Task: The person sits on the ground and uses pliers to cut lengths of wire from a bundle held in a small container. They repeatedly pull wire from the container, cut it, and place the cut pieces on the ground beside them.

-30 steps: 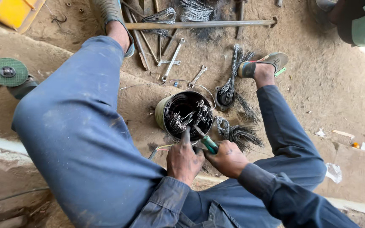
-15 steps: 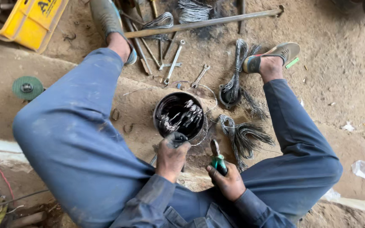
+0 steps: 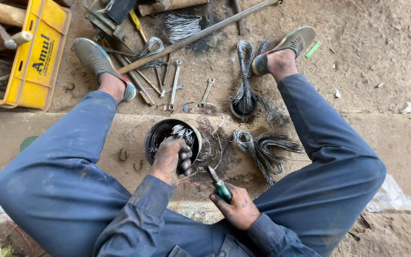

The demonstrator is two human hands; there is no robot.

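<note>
Wire coils inside the round motor housing are looking stiff, springy; left hand is clamping its six-o'clock rim, right hand gripping green-handled pliers.

Left hand curled, apparently gripping; right hand fisted, both hands low.

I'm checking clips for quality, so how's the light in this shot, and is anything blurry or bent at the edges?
Head view: even, soft daylight with faint shadows and no glare; the left hand on the round motor housing, the right hand holding the green-handled tool, and the wire bundles are sharp; the wide lens splays the legs outward towards the frame edges.
</note>
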